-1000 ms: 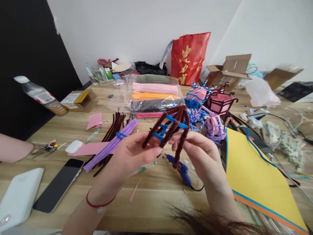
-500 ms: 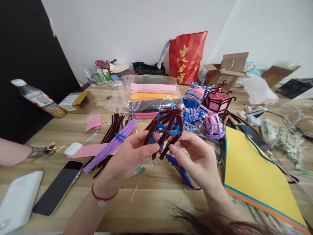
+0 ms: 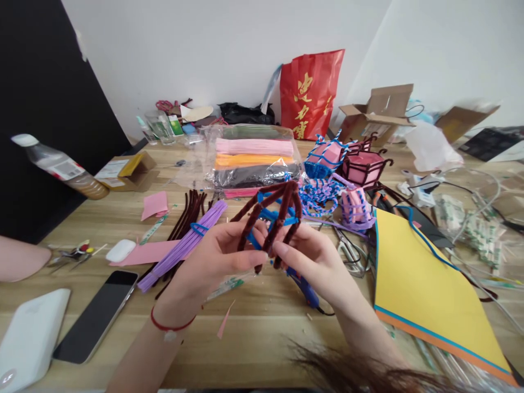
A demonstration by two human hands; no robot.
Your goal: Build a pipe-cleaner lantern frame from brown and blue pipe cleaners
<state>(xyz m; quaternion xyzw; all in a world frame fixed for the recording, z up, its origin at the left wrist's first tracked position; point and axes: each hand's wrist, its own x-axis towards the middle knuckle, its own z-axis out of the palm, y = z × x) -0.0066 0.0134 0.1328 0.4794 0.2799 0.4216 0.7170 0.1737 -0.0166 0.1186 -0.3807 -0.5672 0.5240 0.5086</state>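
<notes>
Both my hands hold up a pipe-cleaner frame [image 3: 279, 224], with dark brown ribs meeting at the top and blue pipe cleaners running across inside. My left hand [image 3: 221, 256] pinches its lower left side, thumb in front. On the lower right ribs, the thumb and fingers of my right hand [image 3: 313, 259] are closed. Beneath them on the table lies a blue glue gun [image 3: 307, 293], partly hidden by my right hand. A bundle of purple pipe cleaners [image 3: 184, 245] rests across loose brown pipe cleaners [image 3: 194, 210] left of my left hand.
Finished-looking pink lanterns [image 3: 362, 168] stand at the back right, near scissors [image 3: 352, 254]. Yellow sheets [image 3: 429, 289] lie on the right. A plastic pack of pipe cleaners [image 3: 254, 147] sits behind my hands. A phone [image 3: 98, 316], power bank [image 3: 35, 333] and bottle [image 3: 61, 166] are left.
My right hand has shifted left and closer to my left hand, its fingers now lower on the brown ribs. The frame has turned slightly, and more of the scissors shows.
</notes>
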